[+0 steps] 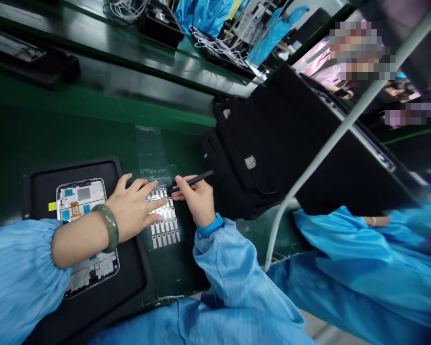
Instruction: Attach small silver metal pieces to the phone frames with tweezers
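Pale blue smock sleeves (pixel 17 273) fill the near edge, the left one gathered on the forearm above a green jade bangle (pixel 109 229). Leftmost on the dark green bench (pixel 75 120) sits a black rimmed tray (pixel 75 163) holding a silver phone frame (pixel 81 196), partly covered by the left forearm. The left hand (pixel 131 208) is open, not gripping, its fingers (pixel 154 203) spread and lying on a sheet of small silvery metal tabs (pixel 165 235) just right of the tray; that flat contact helps keep the sheet from creeping. The right hand (pixel 197 201), with a blue knit cuff (pixel 210 225), pinches a slim black pen-shaped tool (pixel 196 179) between thumb and fingers, its tip at the sheet's upper edge, a short grip that favours fine control. Further right stands a black padded panel (pixel 255 143).
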Demonstrator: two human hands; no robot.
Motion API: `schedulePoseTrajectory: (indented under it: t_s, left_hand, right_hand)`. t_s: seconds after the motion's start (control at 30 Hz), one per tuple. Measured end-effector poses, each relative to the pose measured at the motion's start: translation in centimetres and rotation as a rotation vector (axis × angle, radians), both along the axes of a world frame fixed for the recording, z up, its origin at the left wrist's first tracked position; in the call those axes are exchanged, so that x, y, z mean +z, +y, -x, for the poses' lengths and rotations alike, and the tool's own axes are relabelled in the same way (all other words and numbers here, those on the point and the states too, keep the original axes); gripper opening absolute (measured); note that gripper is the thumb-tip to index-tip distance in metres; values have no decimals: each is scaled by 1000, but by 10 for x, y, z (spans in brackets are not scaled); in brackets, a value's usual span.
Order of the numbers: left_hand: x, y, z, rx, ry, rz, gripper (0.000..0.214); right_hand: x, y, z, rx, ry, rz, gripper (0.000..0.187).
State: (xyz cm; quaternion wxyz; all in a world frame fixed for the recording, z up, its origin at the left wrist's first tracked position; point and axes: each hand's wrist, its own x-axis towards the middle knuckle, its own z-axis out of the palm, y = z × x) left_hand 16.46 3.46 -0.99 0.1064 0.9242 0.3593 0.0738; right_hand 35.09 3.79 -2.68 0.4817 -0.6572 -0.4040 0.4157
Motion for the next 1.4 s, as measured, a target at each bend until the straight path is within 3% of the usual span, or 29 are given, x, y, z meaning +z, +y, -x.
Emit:
schedulePoseTrajectory:
  t_s: [0.17, 0.37, 0.57, 0.7, 0.83, 0.93, 1.07, 1.2, 1.4]
  left_hand:
    - [0, 0, 0, -15, 33, 6, 36]
    - [0, 1, 0, -24, 29, 19, 36]
    - [-2, 0, -1, -3, -7, 60, 35]
    - [-3, 1, -2, 14, -71, 107, 32]
    - [10, 4, 7, 60, -186, 145, 36]
    - [29, 2, 25, 146, -367, 229, 37]
    - [47, -9, 56, 312, -690, 461, 28]
    - [49, -20, 81, 380, -704, 629, 28]
    - [47, -27, 106, 318, -530, 808, 34]
  right_hand:
    - [-1, -1, 1, 50, -40, -14, 34]
    - [-1, 1, 2, -6, -9, 6, 34]
    - [-1, 6, 1, 8, 101, 59, 27]
    - [15, 7, -3, 26, 264, 37, 26]
    - [44, 5, 11, 81, 392, -165, 25]
    - [57, 3, 40, 190, 447, -200, 23]
    - [60, 3, 81, 379, 472, -181, 24]
    - [65, 4, 100, 564, 393, -203, 23]
    - [76, 9, 108, 946, 328, -111, 16]
